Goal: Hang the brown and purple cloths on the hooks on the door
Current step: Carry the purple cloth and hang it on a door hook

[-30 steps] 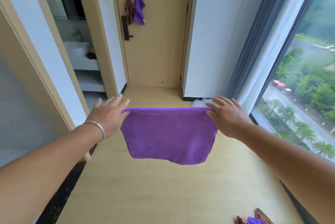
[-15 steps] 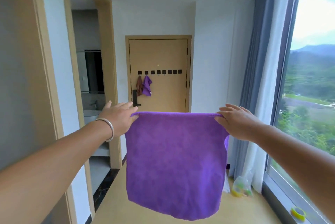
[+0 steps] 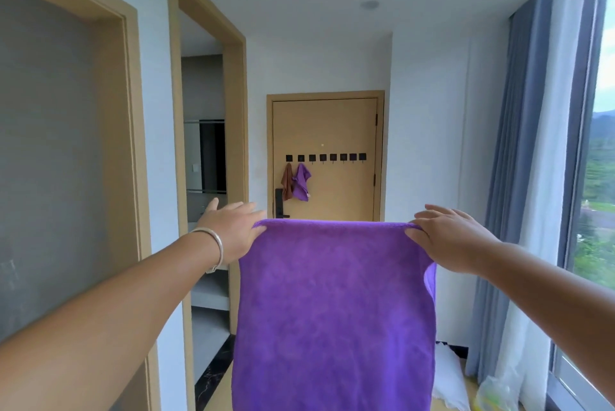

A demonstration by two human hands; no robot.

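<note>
View has lifted off the floor to the door (image 3: 326, 158) in the last second. Purple cloth (image 3: 332, 311) now hangs full length, left hand (image 3: 233, 231) and right hand (image 3: 452, 241) each pinching a top corner. Brown cloth (image 3: 287, 181) and small purple one (image 3: 301, 181) already on hooks (image 3: 332, 157). Door well off; walk up next.
</note>
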